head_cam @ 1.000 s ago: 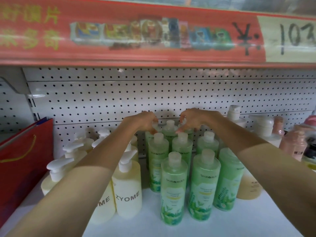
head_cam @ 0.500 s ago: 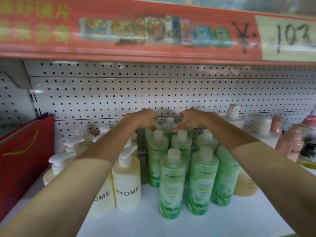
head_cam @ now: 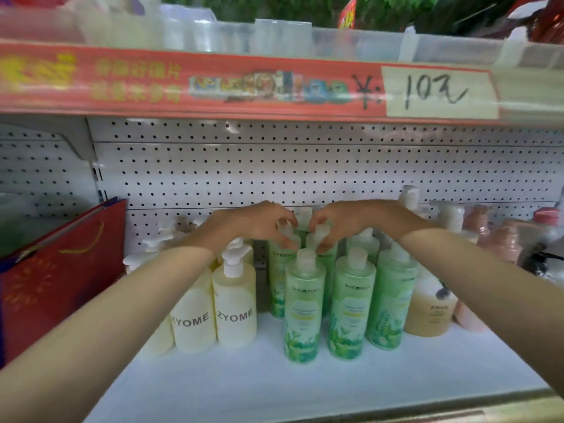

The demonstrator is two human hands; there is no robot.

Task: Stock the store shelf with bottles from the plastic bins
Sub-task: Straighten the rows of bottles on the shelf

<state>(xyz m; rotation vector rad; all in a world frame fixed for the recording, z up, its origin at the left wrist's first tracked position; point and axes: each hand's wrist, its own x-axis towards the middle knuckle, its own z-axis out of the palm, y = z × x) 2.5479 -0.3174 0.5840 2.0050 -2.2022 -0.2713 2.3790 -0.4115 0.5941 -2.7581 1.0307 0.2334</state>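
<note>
While we reach both arms over the white store shelf [head_cam: 213,383], our left grip [head_cam: 259,222] curls round the pale cap of a translucent green plastic bottle [head_cam: 276,276] in the second row, and our right grip [head_cam: 345,219] pinches the cap of the neighbouring green bottle [head_cam: 328,257]. More green bottles [head_cam: 305,303] stand in front; cream-yellow ZYOME pump bottles [head_cam: 235,306] stand just left.

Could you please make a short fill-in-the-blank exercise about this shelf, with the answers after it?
1. The bottles whose caps the left hand and right hand pinch are ____.
2. The pump bottles to the left of them read ____.
3. The bag at the far left is ____.
Answers: green; ZYOME; red.
</note>
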